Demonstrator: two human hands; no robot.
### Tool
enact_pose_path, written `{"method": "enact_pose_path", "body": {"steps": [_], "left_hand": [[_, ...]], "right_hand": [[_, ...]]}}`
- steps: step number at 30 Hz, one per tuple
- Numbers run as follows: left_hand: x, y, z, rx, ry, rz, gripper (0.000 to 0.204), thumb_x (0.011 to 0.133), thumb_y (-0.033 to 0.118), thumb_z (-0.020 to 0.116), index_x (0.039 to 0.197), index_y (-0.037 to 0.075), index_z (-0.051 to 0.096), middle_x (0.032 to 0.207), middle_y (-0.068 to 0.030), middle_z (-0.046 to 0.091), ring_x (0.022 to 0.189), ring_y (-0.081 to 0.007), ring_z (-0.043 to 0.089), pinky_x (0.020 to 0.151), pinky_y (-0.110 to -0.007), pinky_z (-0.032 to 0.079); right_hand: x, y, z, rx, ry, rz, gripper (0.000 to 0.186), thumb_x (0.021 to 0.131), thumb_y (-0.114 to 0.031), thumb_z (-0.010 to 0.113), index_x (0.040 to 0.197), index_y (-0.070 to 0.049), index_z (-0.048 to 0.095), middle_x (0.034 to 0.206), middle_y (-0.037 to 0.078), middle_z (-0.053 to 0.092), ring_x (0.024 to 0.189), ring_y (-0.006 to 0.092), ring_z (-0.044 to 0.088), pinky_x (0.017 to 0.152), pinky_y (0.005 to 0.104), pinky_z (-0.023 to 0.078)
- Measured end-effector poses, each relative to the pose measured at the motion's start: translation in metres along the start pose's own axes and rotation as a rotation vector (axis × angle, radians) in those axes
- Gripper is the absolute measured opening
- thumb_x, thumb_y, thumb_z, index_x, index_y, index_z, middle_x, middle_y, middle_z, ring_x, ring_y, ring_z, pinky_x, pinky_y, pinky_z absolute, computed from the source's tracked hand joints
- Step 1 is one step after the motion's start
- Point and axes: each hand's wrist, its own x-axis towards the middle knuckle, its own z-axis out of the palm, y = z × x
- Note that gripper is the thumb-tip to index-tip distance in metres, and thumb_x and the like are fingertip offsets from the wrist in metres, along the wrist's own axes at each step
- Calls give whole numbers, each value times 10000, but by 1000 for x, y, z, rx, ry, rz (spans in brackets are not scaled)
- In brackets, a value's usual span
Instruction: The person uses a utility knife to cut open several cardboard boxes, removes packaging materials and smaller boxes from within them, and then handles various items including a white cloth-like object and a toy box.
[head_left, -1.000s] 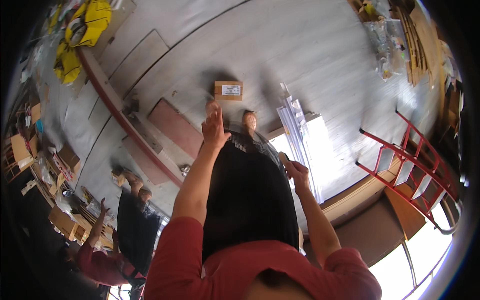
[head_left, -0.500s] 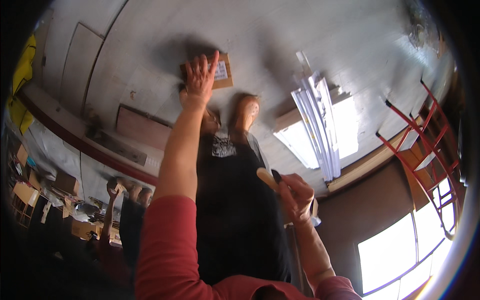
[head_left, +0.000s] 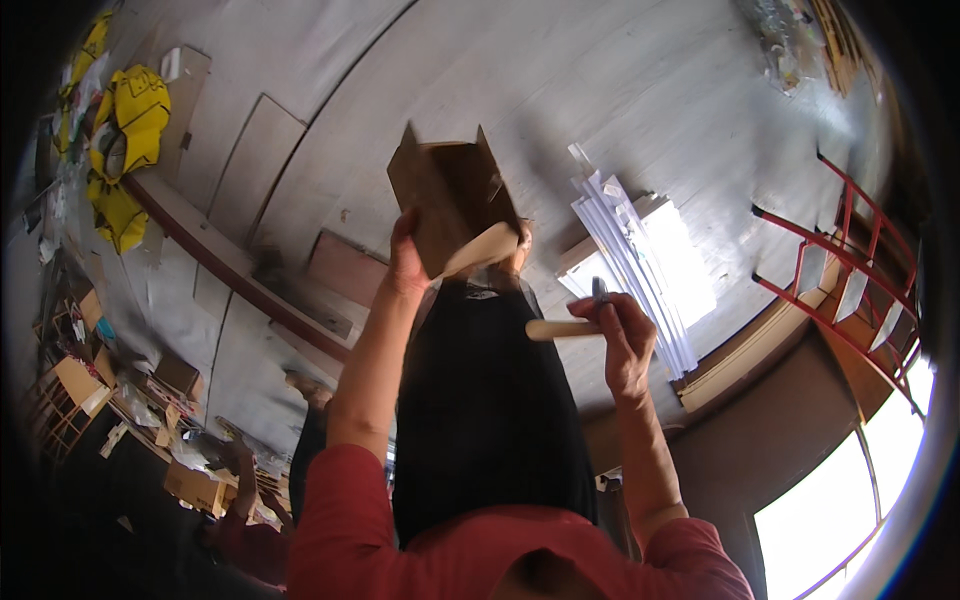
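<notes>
In front of my knees hangs an open cardboard box [head_left: 465, 190], its flaps raised and its brown inside facing me. My left hand [head_left: 406, 258] grips its lower left edge, and a paler flap [head_left: 483, 250] juts out at the near end. Lower and to the right, my right hand [head_left: 626, 335] is closed around a pale wooden-looking stick [head_left: 558, 330] with a rounded end. A short dark piece [head_left: 598, 288] also pokes up from that hand; whether it belongs to the stick, I cannot tell.
Long whitish strips [head_left: 635, 265] lie over a bright white panel at right. Beyond them stands a red metal frame [head_left: 850, 255]. Yellow bags [head_left: 130, 115] sit at far left, above cluttered cardboard boxes [head_left: 85, 385]. Another person's arm [head_left: 245, 480] shows at lower left.
Earlier my left hand lay spread over a flat-looking cardboard piece with a white label; now it grips the opened-up box, nearer to me. My right hand has risen slightly, still gripping the stick.
</notes>
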Motion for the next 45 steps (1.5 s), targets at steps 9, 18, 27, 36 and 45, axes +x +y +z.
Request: {"method": "enact_pose_path", "body": {"steps": [9,18,27,36,45], "left_hand": [[-85,-8,104,-37,-276,92,645,813,436,560,1297,43,396,1264,-186,450,1165,-354,431,942,-509,401],[-149,26,172,315,-397,55,668,729,400,637,1256,37,445,1231,-141,503,1129,-322,480,962,-474,397],[-140,-13,277,1342,-188,447,558,817,357,598,1260,56,441,1288,-98,468,1134,-249,479,928,-418,428],[-141,-83,333,1232,-446,-165,811,699,481,675,1301,38,358,1257,-98,438,1125,-256,456,945,-395,392],[-122,-140,352,1158,-603,-447,777,730,461,657,1315,55,346,1283,-87,429,1164,-235,431,983,-394,354]], "right_hand": [[-60,-74,21,213,-72,95,220,825,-164,614,814,-4,463,615,65,511,504,154,543,514,284,506],[-95,-149,22,-137,-69,-209,268,740,-208,722,809,-12,553,616,10,498,475,64,435,413,220,338],[-106,-127,-52,124,117,-272,266,718,-173,656,871,38,603,734,112,628,650,167,573,597,309,462],[-188,-132,-51,34,499,-43,518,648,-428,710,821,51,615,710,186,601,729,309,617,643,379,480],[-253,-96,-31,1571,439,29,155,799,-150,650,789,-2,606,577,42,547,447,76,467,371,222,388]]}}
